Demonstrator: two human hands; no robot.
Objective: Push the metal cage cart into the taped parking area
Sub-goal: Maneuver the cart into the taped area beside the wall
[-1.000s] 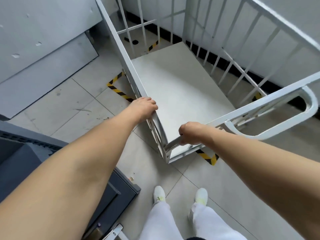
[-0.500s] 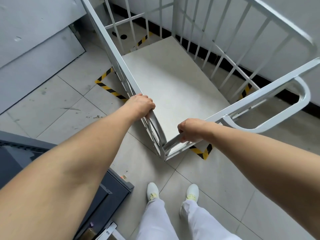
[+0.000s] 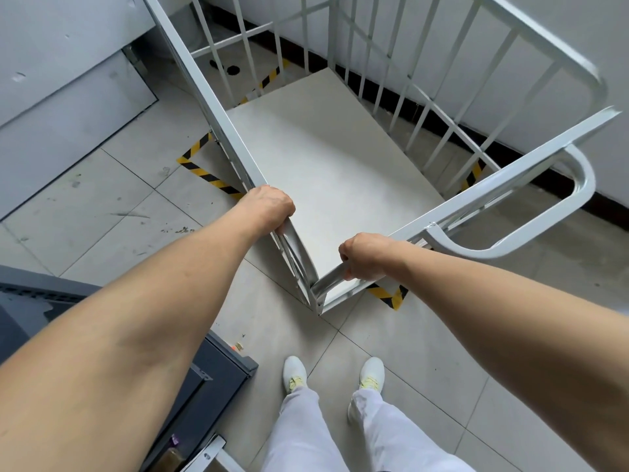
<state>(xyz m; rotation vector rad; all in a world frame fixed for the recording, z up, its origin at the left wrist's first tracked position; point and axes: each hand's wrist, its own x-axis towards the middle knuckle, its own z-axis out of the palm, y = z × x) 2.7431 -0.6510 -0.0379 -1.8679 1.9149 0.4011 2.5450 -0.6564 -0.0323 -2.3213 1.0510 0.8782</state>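
Note:
The white metal cage cart stands on the tiled floor in front of me, its flat deck bare and its barred sides rising around it. My left hand grips the top rail of the cart's left side near the corner. My right hand grips the near top rail just right of that corner. Yellow-and-black tape corners mark the parking area: one at the cart's left, one under its near edge, one on the right and one at the far side.
A dark grey cabinet stands close at my lower left. White walls with a black skirting close the far and right sides. A grey wall panel is at the left. My feet in white shoes stand behind the cart.
The cart's near corner has shifted a little to the left and away over the tape marks. Both hands kept their grips on the rails and my feet stepped forward.

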